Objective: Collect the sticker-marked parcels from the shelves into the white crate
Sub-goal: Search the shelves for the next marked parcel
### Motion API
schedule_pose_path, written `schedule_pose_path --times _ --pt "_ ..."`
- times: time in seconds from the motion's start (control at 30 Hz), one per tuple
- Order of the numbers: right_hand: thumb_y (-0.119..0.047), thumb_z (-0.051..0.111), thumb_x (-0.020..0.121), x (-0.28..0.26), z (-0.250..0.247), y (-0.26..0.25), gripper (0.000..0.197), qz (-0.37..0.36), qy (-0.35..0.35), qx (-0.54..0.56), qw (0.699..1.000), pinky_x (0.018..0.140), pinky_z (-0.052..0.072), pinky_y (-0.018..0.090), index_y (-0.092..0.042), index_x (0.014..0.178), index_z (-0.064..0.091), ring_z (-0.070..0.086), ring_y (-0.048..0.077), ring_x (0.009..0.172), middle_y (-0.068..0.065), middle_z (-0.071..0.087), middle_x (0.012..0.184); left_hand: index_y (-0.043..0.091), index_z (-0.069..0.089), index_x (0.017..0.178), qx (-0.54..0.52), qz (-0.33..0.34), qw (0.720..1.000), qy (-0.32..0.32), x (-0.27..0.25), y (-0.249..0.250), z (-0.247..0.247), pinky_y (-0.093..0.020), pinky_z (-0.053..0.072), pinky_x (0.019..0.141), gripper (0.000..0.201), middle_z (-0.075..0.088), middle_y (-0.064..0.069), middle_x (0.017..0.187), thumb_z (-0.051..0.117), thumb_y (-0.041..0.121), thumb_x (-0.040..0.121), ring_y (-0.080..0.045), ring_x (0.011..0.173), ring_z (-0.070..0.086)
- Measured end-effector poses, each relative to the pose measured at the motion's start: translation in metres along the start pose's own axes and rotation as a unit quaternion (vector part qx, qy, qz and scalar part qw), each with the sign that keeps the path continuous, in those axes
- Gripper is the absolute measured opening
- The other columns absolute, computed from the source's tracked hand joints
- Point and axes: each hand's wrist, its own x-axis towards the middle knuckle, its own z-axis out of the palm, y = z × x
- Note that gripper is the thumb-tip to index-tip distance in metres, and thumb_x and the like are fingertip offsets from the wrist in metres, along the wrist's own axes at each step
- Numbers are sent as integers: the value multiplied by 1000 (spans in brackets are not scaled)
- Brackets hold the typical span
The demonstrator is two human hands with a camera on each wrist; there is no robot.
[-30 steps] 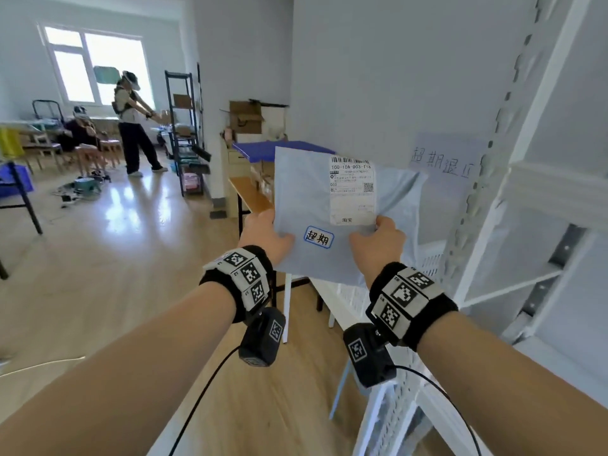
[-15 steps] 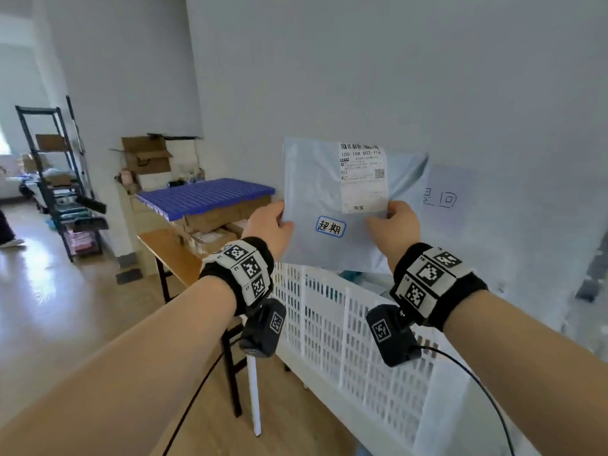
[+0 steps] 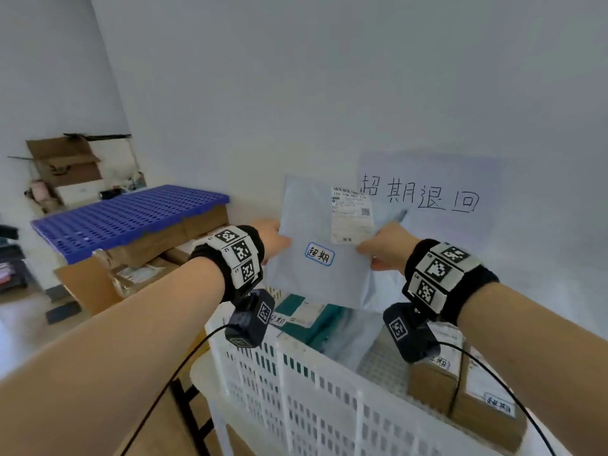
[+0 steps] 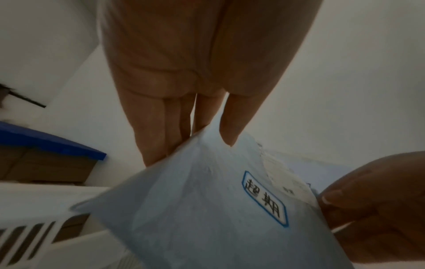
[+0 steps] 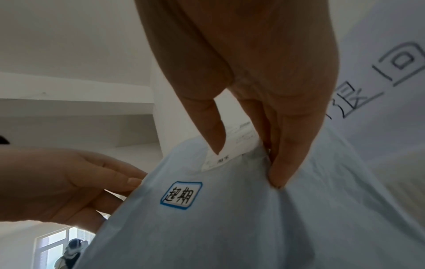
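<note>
I hold a flat grey mailer parcel (image 3: pixel 316 278) upright above the white crate (image 3: pixel 316 399). It carries a white shipping label (image 3: pixel 350 213) and a blue-bordered sticker (image 3: pixel 319 254) with handwriting. My left hand (image 3: pixel 274 236) pinches its left edge, thumb in front. My right hand (image 3: pixel 381 246) pinches its right side near the label. In the left wrist view the parcel (image 4: pixel 207 209) fills the lower frame under my left hand (image 4: pixel 202 132). The right wrist view shows my right hand (image 5: pixel 248 151) pinching the parcel (image 5: pixel 230 218) above the sticker (image 5: pixel 181 195).
Inside the crate lie a teal parcel (image 3: pixel 309 319) and brown cardboard boxes (image 3: pixel 473 393) with stickers. A handwritten paper sign (image 3: pixel 424 195) hangs on the wall behind. To the left, a blue plastic pallet (image 3: pixel 128 215) rests on cardboard boxes (image 3: pixel 98 284).
My view has swung right from the room and shelf to the crate. Both hands have carried the parcel over the crate and lowered it toward the opening.
</note>
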Motion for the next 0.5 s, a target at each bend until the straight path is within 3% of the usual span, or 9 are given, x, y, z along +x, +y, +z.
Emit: schedule_pose_path --times 0.1,0.23,0.3,0.4,0.5 --pt "-3 58 88 37 7 8 31 42 -38 27 998 69 53 28 8 117 55 59 20 72 10 57 81 2 56 124 53 -14 998 -33 53 -2 2 -41 48 97 39 60 -18 123 50 27 95 -31 109 59" --pt "-4 61 86 73 21 18 33 75 -17 32 997 82 57 35 7 116 56 61 23 85 15 59 97 0 55 124 124 1 991 -44 103 -5 9 -36 50 93 41 59 -19 124 49 29 95 -32 112 59" --pt "-3 61 86 84 34 26 31 102 -18 39 994 80 57 34 8 114 57 61 23 79 14 60 90 0 54 125 162 11 984 -78 126 -12 15 -34 49 95 43 58 -18 126 48 30 96 -31 113 58" --pt "-1 58 89 88 62 44 28 175 -66 71 980 83 55 37 6 116 55 62 25 72 15 61 82 1 60 118 234 9 966 -108 152 -33 31 -28 51 82 40 64 -14 118 51 33 94 -25 96 64" --pt "-2 58 90 86 94 61 33 253 -95 89 959 86 54 40 5 121 51 64 33 89 24 63 105 1 62 113 291 13 936 -198 174 -55 59 -29 51 77 43 68 -14 107 53 37 92 -25 81 62"
